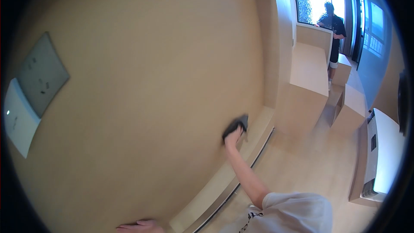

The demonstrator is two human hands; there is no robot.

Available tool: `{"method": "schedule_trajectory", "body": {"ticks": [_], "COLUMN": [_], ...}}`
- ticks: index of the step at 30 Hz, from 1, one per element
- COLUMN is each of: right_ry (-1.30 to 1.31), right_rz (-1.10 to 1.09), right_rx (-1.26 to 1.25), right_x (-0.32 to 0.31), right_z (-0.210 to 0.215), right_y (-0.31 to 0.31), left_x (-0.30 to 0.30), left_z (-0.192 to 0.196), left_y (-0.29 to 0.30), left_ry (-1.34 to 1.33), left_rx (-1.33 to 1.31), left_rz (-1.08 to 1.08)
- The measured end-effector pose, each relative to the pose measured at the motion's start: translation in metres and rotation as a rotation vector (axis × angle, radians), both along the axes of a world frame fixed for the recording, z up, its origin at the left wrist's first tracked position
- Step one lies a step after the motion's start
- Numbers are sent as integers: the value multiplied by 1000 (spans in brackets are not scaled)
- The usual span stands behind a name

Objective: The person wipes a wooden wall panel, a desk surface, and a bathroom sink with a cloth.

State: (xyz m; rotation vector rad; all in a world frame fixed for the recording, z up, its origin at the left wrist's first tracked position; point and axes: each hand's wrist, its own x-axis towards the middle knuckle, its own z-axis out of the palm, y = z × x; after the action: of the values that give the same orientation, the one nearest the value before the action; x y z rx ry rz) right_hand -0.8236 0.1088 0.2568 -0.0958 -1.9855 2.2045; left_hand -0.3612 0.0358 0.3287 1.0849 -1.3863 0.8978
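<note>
A dark grey cloth (236, 124) is bunched under my right hand (233, 138), whose fingers are closed on it. My right arm stretches out so that the cloth presses against a large tan panel (151, 82), close to its lower right edge. Motion blurs the cloth slightly. At the bottom edge my left hand (140, 226) lies against the same panel with its fingers stretched out, holding nothing; part of it is cut off. Below the panel runs a narrow pale ledge (211, 180).
Grey (45, 75) and white (21, 121) wall plates are at the left. A thin dark strip edges the ledge. Farther right stand a wooden box-like unit (304, 103), a smaller open one (353, 105) and a white appliance (388, 151). Someone in dark clothes (338, 28) stands by textured glass.
</note>
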Motion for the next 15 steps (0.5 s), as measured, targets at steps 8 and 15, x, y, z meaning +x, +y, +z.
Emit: {"method": "schedule_trajectory", "body": {"ticks": [8, 15], "right_ry": [1319, 1045], "right_rz": [-220, -138], "right_rx": [88, 135], "right_x": [74, 93], "right_z": [453, 297], "right_y": [-3, -7], "left_x": [18, 138], "left_z": [-11, 54], "left_y": [19, -11], "left_ry": [124, 168], "left_rx": [101, -32], "left_rz": [-377, -304]}}
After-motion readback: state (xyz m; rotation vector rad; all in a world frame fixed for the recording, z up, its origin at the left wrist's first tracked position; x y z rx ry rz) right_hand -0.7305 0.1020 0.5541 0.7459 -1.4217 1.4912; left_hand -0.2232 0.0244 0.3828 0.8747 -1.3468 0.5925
